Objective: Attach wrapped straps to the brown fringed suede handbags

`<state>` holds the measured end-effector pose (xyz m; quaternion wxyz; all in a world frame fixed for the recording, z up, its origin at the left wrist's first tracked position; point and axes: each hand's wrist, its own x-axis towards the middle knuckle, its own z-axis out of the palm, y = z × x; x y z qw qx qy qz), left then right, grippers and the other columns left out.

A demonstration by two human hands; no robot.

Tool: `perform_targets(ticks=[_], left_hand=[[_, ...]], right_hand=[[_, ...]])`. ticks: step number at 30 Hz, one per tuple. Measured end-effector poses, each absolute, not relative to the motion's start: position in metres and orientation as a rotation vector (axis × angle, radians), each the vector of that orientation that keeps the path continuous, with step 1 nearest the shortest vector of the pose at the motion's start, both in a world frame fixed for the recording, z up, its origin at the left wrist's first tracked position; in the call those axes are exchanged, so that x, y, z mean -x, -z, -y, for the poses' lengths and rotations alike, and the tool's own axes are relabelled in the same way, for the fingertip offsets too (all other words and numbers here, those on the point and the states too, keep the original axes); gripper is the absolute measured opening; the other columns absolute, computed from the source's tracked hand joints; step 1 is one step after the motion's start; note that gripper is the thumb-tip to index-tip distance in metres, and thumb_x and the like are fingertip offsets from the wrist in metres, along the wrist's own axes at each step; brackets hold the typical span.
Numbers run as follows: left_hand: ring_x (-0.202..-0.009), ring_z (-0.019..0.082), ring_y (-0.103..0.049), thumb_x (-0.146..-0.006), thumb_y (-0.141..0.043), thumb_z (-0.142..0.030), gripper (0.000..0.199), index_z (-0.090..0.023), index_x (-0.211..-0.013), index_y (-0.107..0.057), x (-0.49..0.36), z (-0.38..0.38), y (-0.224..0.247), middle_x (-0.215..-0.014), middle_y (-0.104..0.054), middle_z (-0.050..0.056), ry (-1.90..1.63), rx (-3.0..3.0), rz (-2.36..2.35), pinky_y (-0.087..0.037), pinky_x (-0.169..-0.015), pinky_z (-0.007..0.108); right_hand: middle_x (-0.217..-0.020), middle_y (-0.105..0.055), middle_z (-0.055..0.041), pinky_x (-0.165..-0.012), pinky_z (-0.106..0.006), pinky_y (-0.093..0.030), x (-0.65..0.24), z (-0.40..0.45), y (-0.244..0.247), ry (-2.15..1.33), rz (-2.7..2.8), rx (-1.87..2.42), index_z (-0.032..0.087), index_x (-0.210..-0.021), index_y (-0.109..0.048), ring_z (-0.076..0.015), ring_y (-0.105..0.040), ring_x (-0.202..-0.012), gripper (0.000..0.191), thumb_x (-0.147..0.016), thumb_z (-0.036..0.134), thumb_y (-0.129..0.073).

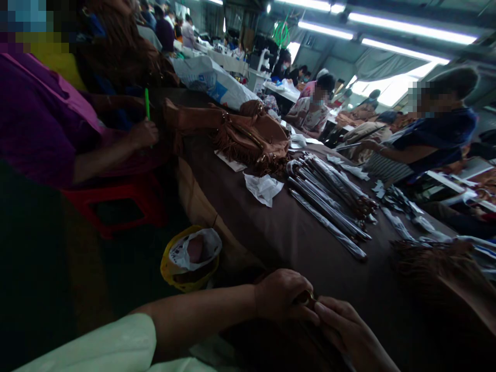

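Close to the table's near edge, my left hand (284, 295) is closed around a brass-coloured metal ring (307, 298) on a dark piece that looks like a strap. My right hand (344, 323) pinches the same piece just to the right, its fingertips almost touching the left hand. Most of the piece is lost in shadow below the hands. Further up the table lies a row of plastic-wrapped brown straps (329, 194) with metal fittings at their ends.
Brown fringed bags (256, 132) lie at the table's far end, with white paper (263, 189) nearby. More brown fringed material (445, 268) sits at right. A yellow bin (166, 263) and red stool (112, 199) stand left. A co-worker's hand (145, 133) holds a green pen.
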<state>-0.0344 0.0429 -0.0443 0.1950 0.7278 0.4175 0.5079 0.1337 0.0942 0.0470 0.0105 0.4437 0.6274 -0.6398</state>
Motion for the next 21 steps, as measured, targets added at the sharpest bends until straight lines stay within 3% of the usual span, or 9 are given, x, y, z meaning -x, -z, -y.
perform_targets(ticks=[5,10,16,21], left_hand=[[-0.081,0.016,-0.062,-0.082,-0.058,-0.056,0.044,-0.015,-0.097,-0.052,0.038,-0.045,0.044,-0.084,-0.065,0.007,-1.344,-2.129,-1.066,-0.046,-0.079,0.027],[-0.083,0.017,-0.063,-0.082,-0.062,-0.047,0.037,-0.016,-0.098,-0.052,0.047,-0.044,0.04,-0.083,-0.066,0.006,-1.209,-2.238,-1.051,-0.046,-0.081,0.028],[-0.079,0.019,-0.066,-0.081,-0.057,-0.033,0.022,-0.019,-0.098,-0.054,0.043,-0.044,0.011,-0.088,-0.068,0.004,-0.814,-2.066,-1.442,-0.047,-0.063,0.025],[-0.066,0.023,-0.066,-0.088,-0.042,-0.043,0.029,-0.017,-0.087,-0.054,0.026,-0.042,0.007,-0.078,-0.066,0.007,-0.691,-1.968,-1.757,-0.047,-0.05,0.03]], right_hand=[[-0.049,-0.031,0.0085,-0.042,-0.021,-0.012,-0.14,-0.098,-0.04,2.112,-1.763,-1.537,0.016,-0.067,-0.057,-0.0046,-0.02,-0.044,0.042,-0.071,0.055,-0.071],[-0.041,-0.026,0.0095,-0.038,-0.022,-0.008,-0.132,-0.098,-0.044,1.972,-1.842,-1.385,0.016,-0.058,-0.055,-0.0036,-0.015,-0.037,0.051,-0.069,0.065,-0.065],[-0.044,-0.033,0.0068,-0.038,-0.023,-0.018,-0.123,-0.081,-0.042,1.731,-2.244,-1.58,0.018,-0.058,-0.053,-0.0063,-0.026,-0.04,0.056,-0.07,0.072,-0.059],[-0.051,-0.041,0.0041,-0.039,-0.022,-0.021,-0.119,-0.072,-0.035,2.009,-2.166,-1.827,0.018,-0.058,-0.054,-0.0061,-0.026,-0.043,0.049,-0.067,0.063,-0.069]])
